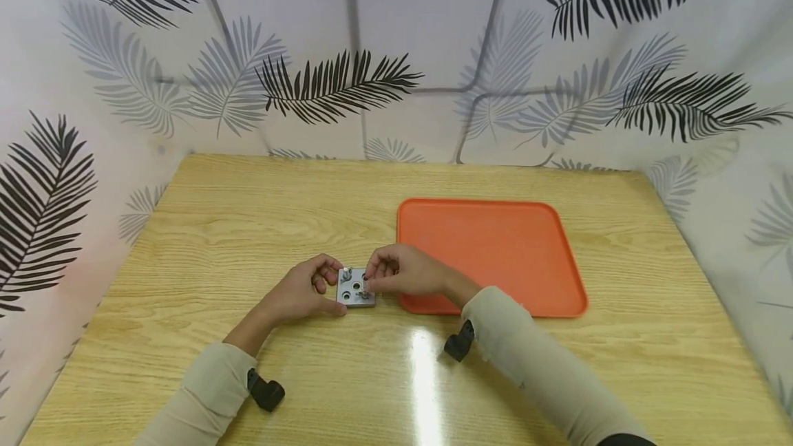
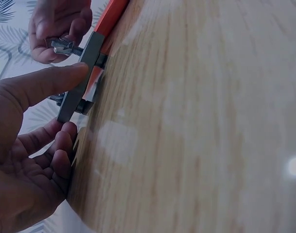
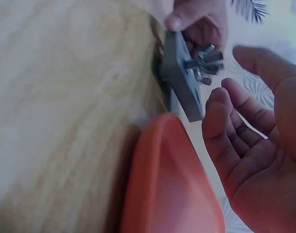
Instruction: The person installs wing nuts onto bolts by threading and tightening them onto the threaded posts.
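Note:
A small grey metal plate (image 1: 356, 303) with several round holes sits on the table, left of the tray. Two bolts stand up through it, each with a wing nut: a far-left wing nut (image 1: 346, 274) and a near-right wing nut (image 1: 364, 295). Bolt heads (image 2: 83, 107) show beneath the plate in the left wrist view. My left hand (image 1: 303, 292) grips the plate between thumb and fingers from the left. Around the near-right wing nut hovers my right hand (image 1: 409, 270); in the right wrist view its thumb and curved fingers stand apart from the wing nut (image 3: 208, 60).
An orange-red tray (image 1: 495, 253) lies on the wooden table (image 1: 248, 212), its left edge close to the plate and under my right forearm. A leaf-patterned wall covering (image 1: 396, 122) rises behind the table. Black wrist cameras (image 1: 266, 391) are on both sleeves.

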A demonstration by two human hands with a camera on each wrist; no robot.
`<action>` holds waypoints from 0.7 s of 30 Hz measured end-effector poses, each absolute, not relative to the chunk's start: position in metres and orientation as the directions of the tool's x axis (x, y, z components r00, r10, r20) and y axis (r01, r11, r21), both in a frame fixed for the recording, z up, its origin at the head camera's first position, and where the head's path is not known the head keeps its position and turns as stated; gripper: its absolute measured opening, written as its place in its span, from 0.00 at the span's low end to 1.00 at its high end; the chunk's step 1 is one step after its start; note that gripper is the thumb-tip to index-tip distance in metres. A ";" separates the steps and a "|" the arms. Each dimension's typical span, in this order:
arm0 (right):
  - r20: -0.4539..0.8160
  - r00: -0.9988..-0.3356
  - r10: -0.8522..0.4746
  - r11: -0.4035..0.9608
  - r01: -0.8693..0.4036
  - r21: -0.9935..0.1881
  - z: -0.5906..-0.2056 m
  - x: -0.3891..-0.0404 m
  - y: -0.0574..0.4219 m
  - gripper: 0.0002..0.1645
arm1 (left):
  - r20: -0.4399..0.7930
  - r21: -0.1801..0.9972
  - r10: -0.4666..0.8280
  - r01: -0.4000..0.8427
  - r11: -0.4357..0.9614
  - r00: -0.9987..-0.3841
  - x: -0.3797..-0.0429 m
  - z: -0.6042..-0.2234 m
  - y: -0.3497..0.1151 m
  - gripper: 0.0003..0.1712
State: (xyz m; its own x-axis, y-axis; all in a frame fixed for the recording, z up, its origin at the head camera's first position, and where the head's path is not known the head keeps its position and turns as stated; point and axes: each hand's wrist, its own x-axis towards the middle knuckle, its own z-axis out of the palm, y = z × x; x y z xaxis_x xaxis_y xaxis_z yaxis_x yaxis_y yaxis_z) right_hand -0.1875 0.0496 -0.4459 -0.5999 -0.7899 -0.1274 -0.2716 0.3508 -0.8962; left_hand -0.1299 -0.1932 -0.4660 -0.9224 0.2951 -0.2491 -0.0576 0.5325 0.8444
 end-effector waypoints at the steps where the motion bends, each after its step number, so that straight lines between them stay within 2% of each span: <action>1: -0.124 -0.600 -0.790 0.339 -0.259 -0.905 -0.445 -0.189 0.050 0.07 | -0.249 0.844 0.294 -0.058 0.533 -0.923 -0.130 -0.466 -0.193 0.35; 10: -0.101 -0.541 -0.835 0.319 -0.325 -0.890 -0.445 -0.191 0.050 0.11 | -0.246 0.850 0.296 -0.058 0.524 -0.923 -0.131 -0.466 -0.194 0.35; 14: -0.111 -0.521 -0.847 0.308 -0.309 -0.900 -0.444 -0.188 0.047 0.13 | -0.248 0.847 0.292 -0.061 0.528 -0.924 -0.130 -0.467 -0.194 0.35; 21: -0.143 -0.542 -0.828 0.350 -0.301 -0.887 -0.445 -0.184 0.042 0.10 | -0.244 0.847 0.297 -0.055 0.528 -0.923 -0.130 -0.466 -0.194 0.35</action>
